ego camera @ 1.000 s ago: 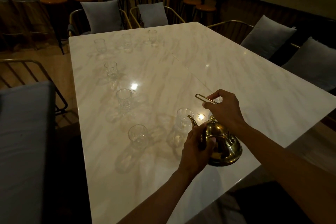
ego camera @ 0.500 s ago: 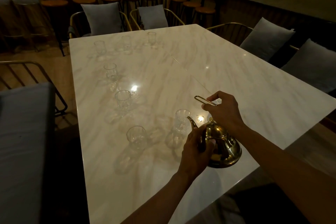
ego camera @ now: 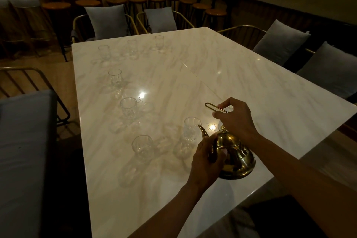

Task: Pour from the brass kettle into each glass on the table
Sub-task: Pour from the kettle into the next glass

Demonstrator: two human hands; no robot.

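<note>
A brass kettle (ego camera: 234, 155) sits near the front right edge of the white marble table (ego camera: 251, 87). My right hand (ego camera: 234, 119) pinches its thin wire handle above the lid. My left hand (ego camera: 205, 157) cups the kettle's left side at the base of the spout. The spout tip points at the rim of the nearest clear glass (ego camera: 191, 129). Several more clear glasses stand on the table: one at the front left (ego camera: 142, 148), one behind it (ego camera: 129, 108), another farther back (ego camera: 115, 77), and three along the far edge.
Gold-framed chairs with grey cushions (ego camera: 108, 21) line the far and right sides. A grey padded seat (ego camera: 23, 152) is at the left. Wooden bar stools (ego camera: 214, 13) stand at the back. A lamp glare spot (ego camera: 142, 94) shines mid-table.
Hands and kettle hold nearly the same pose; the view has shifted slightly. The kettle stays on the table with its spout beside the nearest glass.
</note>
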